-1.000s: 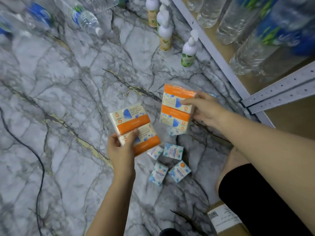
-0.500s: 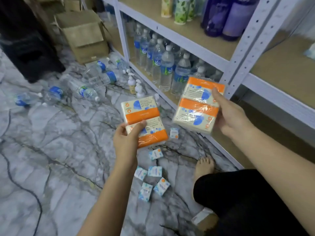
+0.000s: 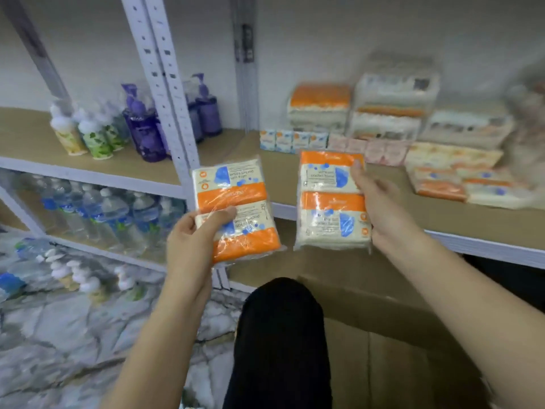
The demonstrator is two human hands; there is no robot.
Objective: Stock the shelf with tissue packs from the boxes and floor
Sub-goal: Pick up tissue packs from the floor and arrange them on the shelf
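I am crouched in front of a white metal shelf [image 3: 486, 246] whose boards are a plain tan, with a pale grey wall behind it. My left hand [image 3: 191, 243] grips one tissue pack [image 3: 236, 214] by its lower left corner, thumb across the front, holding it up at the centre of the frame, tilted slightly. My right hand [image 3: 380, 205] clasps a second tissue pack [image 3: 330, 202] along its right edge, upright, in front of the shelf's white front rail at centre right. Both packs are cream with orange bands and blue spots, wrapped in clear film. A perforated white upright post [image 3: 159, 84] runs from the top of the frame down behind the left pack. On the board at the upper right sit stacked tissue bundles [image 3: 392, 104], blurred, with a row of small pocket packs [image 3: 295, 140] in front of them and flat orange-and-cream packs [image 3: 454, 178] lying at the right. At the upper left of the frame stand purple pump bottles [image 3: 144, 131] and smaller green and yellow bottles [image 3: 85, 134]. Below them, at the left, water bottles [image 3: 118, 219] fill the lower board. The floor [image 3: 59, 335] at the lower left is grey-veined marble with more bottles lying on it. My knee in black cloth [image 3: 280, 335] shows at bottom centre, beside a brown cardboard box [image 3: 398, 349] at the lower right.
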